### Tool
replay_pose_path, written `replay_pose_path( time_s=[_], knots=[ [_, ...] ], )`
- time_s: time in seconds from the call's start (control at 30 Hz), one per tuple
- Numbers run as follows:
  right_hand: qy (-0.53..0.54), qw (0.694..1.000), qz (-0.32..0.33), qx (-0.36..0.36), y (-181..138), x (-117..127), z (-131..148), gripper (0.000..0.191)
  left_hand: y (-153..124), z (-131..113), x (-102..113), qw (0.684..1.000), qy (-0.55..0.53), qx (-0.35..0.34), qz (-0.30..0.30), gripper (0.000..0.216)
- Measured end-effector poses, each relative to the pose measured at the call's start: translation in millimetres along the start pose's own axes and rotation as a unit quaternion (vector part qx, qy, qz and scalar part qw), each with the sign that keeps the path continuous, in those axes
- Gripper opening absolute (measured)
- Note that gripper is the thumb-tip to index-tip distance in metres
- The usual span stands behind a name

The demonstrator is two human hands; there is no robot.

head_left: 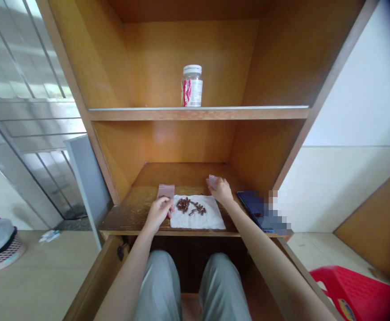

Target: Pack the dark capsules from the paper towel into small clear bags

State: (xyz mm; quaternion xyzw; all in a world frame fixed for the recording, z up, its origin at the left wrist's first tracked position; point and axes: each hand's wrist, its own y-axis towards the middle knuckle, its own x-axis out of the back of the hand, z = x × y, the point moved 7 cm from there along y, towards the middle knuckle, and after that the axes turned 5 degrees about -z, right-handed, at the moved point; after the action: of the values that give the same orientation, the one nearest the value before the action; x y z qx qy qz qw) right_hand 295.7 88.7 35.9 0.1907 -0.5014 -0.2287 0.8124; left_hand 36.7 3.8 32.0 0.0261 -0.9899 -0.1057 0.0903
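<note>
A white paper towel [181, 221] lies on the wooden shelf, bearing several dark brown capsules [183, 204] in two loose clusters. At the towel's left edge, my left hand [158, 213] is closed, thumb and fingers pinched at the lower end of a small clear zip bag [166, 191]. Beyond the towel's far right corner, my right hand [222, 191] has its fingers closed on some more small clear zip bags [212, 181]; how many cannot be made out.
A white-capped bottle with a pink and white label [192, 87] stands on the upper shelf [131, 115]. A dark phone [253, 207] lies right of the towel. Below are my knees between open cabinet doors [96, 276]. A red plastic stool [355, 290] and a basket [4, 249] stand on the floor.
</note>
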Motion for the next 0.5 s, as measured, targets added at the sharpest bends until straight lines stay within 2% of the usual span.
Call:
replay_pose_path(
  time_s=[0.23, 0.33, 0.4, 0.5],
  knots=[
    [0.064, 0.995, -0.028, -0.072, 7.7, 7.4, -20.1, 0.009, 0.1, 1.2, 0.0, 1.0, -0.005, 0.004, 0.002, 0.027],
    [0.114, 0.984, -0.097, -0.098, 7.6, 28.7, -20.9, 0.01, -0.2, 1.2, 0.0, 1.0, -0.005, 0.001, 0.003, 0.027],
    [0.208, 0.962, -0.139, -0.109, 2.3, 43.9, -13.5, 0.014, -0.5, 0.4, -0.2, 1.0, -0.006, -0.002, 0.006, 0.027],
    [0.388, 0.911, -0.092, -0.108, -11.9, 48.9, 13.6, 0.017, -1.3, -1.7, 0.0, 1.0, -0.006, -0.003, 0.006, 0.027]
  ],
)
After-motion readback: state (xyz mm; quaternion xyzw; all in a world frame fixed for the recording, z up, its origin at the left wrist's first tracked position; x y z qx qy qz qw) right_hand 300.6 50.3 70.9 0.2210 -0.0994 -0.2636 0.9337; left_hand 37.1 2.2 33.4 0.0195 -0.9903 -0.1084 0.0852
